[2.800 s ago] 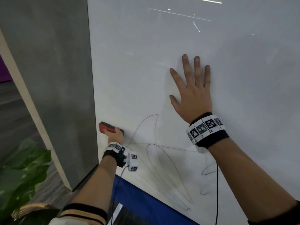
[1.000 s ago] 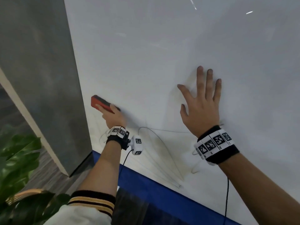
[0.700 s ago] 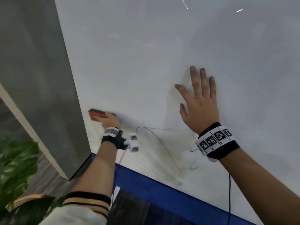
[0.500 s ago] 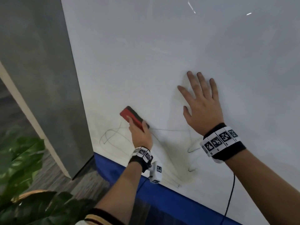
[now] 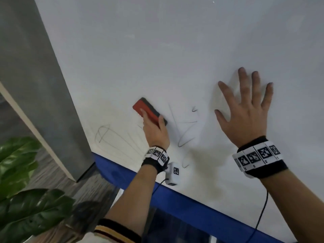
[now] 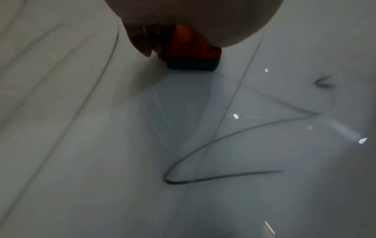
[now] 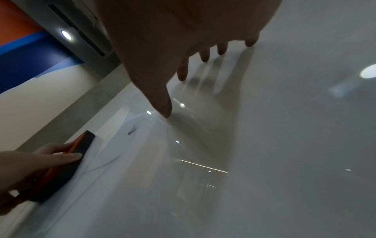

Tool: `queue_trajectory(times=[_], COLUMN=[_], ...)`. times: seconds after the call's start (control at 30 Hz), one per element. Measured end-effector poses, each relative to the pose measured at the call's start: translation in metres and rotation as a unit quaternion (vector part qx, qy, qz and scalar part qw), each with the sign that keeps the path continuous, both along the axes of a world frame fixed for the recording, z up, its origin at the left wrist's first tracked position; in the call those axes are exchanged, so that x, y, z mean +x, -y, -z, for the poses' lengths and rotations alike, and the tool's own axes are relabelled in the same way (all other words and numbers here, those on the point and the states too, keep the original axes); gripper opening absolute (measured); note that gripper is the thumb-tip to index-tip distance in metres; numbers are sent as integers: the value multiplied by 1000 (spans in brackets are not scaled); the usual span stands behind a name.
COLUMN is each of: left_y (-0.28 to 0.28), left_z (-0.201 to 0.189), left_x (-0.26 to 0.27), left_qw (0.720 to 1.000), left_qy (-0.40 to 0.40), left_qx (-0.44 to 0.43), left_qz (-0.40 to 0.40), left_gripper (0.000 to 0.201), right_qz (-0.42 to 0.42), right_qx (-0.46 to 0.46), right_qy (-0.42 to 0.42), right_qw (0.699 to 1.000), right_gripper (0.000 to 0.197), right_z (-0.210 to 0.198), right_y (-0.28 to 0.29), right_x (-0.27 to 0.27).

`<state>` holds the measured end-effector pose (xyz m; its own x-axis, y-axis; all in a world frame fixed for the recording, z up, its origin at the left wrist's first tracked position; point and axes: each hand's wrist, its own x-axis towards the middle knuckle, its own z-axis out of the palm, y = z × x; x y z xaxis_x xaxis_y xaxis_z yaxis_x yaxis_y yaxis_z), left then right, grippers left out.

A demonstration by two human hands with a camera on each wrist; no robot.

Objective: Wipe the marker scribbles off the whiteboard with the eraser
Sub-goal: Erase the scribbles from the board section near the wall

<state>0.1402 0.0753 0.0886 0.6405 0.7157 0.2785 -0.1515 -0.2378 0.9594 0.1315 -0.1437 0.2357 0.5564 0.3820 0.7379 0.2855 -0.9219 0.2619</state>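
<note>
Red-backed, with a dark felt face, the eraser [image 5: 148, 113] lies flat against the whiteboard [image 5: 175, 50], its long axis running from 10 to 4 o'clock, gripped by the left hand [image 5: 155, 132]. Remaining scribbles [image 5: 185, 130] sit just beside the eraser toward 4 o'clock, with fainter loops toward 8 o'clock. Spread flat on the board, the right hand [image 5: 245, 111] rests at 3 o'clock, beyond the marks. I judge the left hand nearer; a sweep toward 4 o'clock would meet the darkest lines.

A grey wall panel [image 5: 35, 81] stands at left, edged by a pale trim strip [image 5: 33, 130]. Below lie striped grey carpet [image 5: 50, 174], green plant leaves [image 5: 26, 213] and a blue band [image 5: 184, 202].
</note>
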Motion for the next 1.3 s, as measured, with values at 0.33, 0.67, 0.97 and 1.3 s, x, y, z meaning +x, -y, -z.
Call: queue_trajectory(times=[0.33, 0.67, 0.97, 1.3], left_y=[74, 44, 60, 165], left_z=[-2, -1, -14, 57], left_x=[-14, -15, -14, -40], left_qw=[973, 972, 955, 997], left_qy=[-5, -97, -45, -46], left_qx=[229, 198, 291, 8], left_qz=[-29, -80, -41, 59], left_gripper=[71, 73, 73, 77], right_qz=[-42, -71, -91, -108], right_qx=[-35, -35, -16, -1], right_qy=[6, -6, 7, 10], right_qw=[998, 997, 996, 994], right_gripper=[72, 80, 80, 73], right_z=[11, 11, 20, 31], right_y=[59, 72, 72, 72], right_x=[-4, -2, 3, 6])
